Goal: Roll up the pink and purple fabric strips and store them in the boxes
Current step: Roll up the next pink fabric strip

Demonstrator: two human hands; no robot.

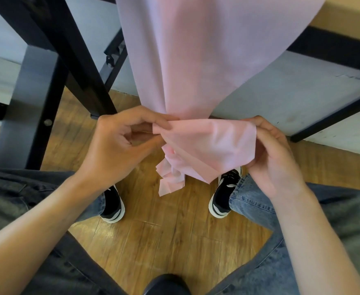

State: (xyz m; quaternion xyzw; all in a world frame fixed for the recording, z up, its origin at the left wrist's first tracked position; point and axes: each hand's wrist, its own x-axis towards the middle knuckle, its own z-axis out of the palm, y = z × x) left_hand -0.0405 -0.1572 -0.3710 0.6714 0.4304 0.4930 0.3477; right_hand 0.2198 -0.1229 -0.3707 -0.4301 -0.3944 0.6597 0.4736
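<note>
Head view: you're seated w/ the pink fabric strip (196, 60) hanging down from the desk (345, 15) edge, long axis running top to bottom, straight toward your lap. Left hand (119, 141) pinches the near-left corner of its partly wound lower end; right hand (275, 154) grips the right side, fingers (260, 124) curled round the fold. Roll axis lies left-right between both hands, about equally near. Loose crumpled tail hangs just below, over the floor (164, 241). No purple strip or boxes in sight; rolling looks barely begun
</note>
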